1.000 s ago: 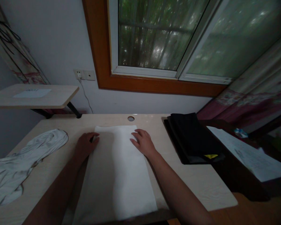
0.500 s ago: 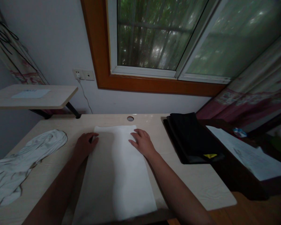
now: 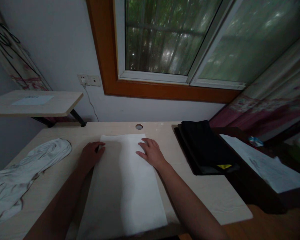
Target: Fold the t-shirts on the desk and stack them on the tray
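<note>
A long, flat piece of white cloth lies in front of me, its near end reaching the table's front edge. Against its far left edge rests my left hand, fingers bent, the thumb and forefinger apart with their tips at the cloth. My right hand lies on the far right edge with its fingers spread. Neither hand lifts the cloth. Off to the left is a crumpled white garment. Folded black cloth is stacked on the right, with a small yellow patch at its near end.
The wooden table has a round cable hole near its back edge. A raised shelf on black legs carries a paper at the left. Beyond the right edge, printed sheets lie on a dark surface. A window is behind.
My right hand has shifted very slightly left on the cloth. My left hand and the cloth look the same.
</note>
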Tool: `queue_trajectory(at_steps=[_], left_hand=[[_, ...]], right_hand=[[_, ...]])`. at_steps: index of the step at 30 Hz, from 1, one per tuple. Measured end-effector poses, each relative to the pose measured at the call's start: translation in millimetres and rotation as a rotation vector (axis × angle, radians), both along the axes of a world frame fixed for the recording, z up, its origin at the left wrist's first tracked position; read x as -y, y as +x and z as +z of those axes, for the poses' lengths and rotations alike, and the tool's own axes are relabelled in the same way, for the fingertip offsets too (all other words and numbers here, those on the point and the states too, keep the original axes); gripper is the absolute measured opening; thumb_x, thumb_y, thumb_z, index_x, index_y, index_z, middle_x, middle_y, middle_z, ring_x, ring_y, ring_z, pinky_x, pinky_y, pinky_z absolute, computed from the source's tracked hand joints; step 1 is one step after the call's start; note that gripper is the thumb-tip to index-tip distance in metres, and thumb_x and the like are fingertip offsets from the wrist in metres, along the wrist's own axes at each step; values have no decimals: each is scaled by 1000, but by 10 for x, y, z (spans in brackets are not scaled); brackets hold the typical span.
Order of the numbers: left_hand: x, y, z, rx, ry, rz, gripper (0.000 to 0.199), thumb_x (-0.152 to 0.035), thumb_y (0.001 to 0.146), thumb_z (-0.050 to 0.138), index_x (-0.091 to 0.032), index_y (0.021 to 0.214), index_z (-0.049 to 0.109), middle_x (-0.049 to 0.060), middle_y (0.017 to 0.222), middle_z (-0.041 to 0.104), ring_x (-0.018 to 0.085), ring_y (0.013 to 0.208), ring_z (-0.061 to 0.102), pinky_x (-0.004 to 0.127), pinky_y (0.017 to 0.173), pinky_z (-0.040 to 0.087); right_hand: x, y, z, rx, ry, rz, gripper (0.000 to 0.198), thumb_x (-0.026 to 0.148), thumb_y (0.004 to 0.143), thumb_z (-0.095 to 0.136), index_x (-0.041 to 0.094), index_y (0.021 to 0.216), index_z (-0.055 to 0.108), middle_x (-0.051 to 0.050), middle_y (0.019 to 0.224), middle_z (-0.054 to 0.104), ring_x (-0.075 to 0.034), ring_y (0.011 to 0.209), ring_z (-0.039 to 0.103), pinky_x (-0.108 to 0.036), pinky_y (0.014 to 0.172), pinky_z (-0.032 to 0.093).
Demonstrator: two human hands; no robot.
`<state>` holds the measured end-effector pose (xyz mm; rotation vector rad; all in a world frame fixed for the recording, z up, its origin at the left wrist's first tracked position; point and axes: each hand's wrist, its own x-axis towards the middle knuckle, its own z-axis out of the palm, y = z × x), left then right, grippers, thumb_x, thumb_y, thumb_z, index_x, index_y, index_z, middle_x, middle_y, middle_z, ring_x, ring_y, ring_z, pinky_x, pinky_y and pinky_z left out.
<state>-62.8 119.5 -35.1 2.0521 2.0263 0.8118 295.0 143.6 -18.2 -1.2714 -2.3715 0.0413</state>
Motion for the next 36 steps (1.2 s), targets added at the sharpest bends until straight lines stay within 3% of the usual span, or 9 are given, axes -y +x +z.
queue_trajectory(at_steps=[36], left_hand=[[-14, -19, -30, -9, -3, -5, 39, -48, 89, 53, -22, 111, 73, 9, 108, 74, 27, 99, 63, 43, 98, 47]], right_hand=[[-8, 5, -4, 13, 9, 19, 47, 57, 93, 61, 27, 129, 66, -12, 140, 56, -31, 129, 47, -50, 111, 36]])
